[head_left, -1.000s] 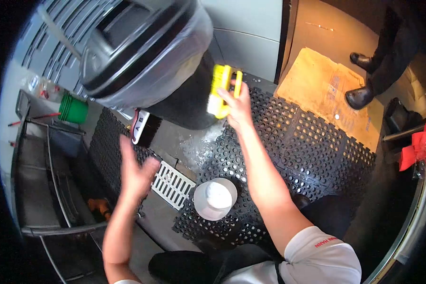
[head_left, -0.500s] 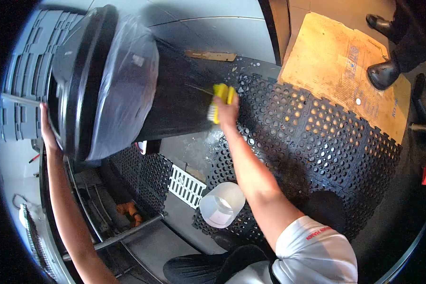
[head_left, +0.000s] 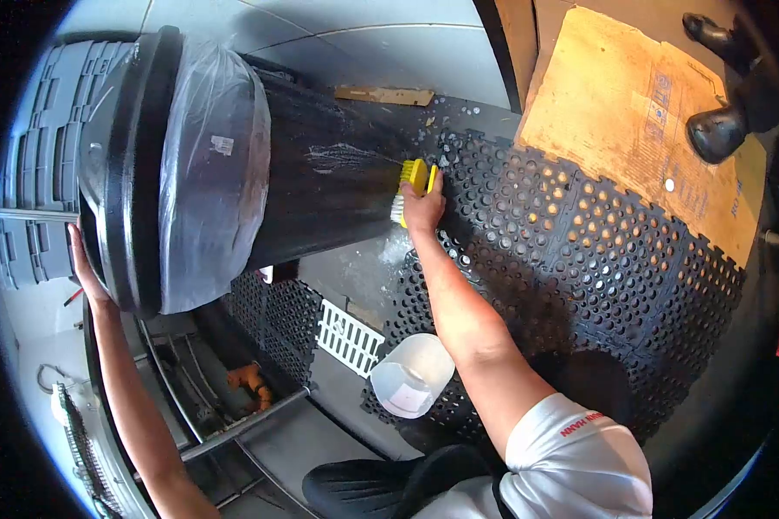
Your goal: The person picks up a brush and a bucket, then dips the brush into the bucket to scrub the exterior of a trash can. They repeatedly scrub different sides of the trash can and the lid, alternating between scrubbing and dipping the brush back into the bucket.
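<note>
Hands at bin, tub nearby

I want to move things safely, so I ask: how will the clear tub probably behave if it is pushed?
The tub is probably light and slightly flexible, since its wall looks thin and translucent. Pushed, it might catch or tip, because the mat beneath is full of holes.

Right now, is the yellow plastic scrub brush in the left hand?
No, the right hand holds the yellow plastic brush, while the left hand is against the black bin lid.
</note>
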`<control>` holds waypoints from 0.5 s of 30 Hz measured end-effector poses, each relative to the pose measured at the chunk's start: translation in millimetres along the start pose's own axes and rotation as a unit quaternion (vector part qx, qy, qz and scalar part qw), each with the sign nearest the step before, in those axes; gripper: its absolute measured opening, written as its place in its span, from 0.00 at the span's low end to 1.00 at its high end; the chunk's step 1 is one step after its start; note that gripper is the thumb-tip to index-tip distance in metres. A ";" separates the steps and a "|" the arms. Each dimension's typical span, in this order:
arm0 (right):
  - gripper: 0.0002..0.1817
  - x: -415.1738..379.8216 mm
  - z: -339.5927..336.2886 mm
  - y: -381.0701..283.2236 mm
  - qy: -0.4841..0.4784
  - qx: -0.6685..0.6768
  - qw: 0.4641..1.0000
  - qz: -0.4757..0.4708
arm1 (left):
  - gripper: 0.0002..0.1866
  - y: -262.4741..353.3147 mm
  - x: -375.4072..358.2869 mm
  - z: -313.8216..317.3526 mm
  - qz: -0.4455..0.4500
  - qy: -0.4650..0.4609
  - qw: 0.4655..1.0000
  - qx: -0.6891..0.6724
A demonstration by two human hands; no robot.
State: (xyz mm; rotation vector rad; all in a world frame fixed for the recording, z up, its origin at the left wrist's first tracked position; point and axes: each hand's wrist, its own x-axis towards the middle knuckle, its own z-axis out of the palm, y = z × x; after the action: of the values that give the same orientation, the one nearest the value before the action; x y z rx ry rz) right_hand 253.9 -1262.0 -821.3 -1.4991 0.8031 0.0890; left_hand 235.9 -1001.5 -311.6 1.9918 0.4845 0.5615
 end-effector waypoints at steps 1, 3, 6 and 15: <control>0.47 0.9 2.1 0.4 -0.001 0.039 0.999 -0.006 | 0.31 -2.8 3.7 -4.3 0.002 0.017 1.000 -0.013; 0.47 1.2 4.6 -3.4 -0.005 0.117 0.993 -0.018 | 0.32 -7.2 8.7 -11.7 0.037 0.009 0.999 0.019; 0.41 -31.5 -20.6 -99.1 -0.142 0.232 0.953 -0.136 | 0.32 -14.5 18.9 -24.8 0.057 0.004 0.998 0.035; 0.42 -46.0 -27.0 -140.1 -0.103 0.194 0.958 -0.184 | 0.32 11.6 56.5 -36.2 -0.060 -0.106 0.979 0.163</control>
State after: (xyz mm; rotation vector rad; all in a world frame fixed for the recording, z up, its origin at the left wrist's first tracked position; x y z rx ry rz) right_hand 281.4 -1283.9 -675.6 -1.2164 0.3378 -0.1814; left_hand 262.4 -950.0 -275.6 2.2846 0.5874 0.1982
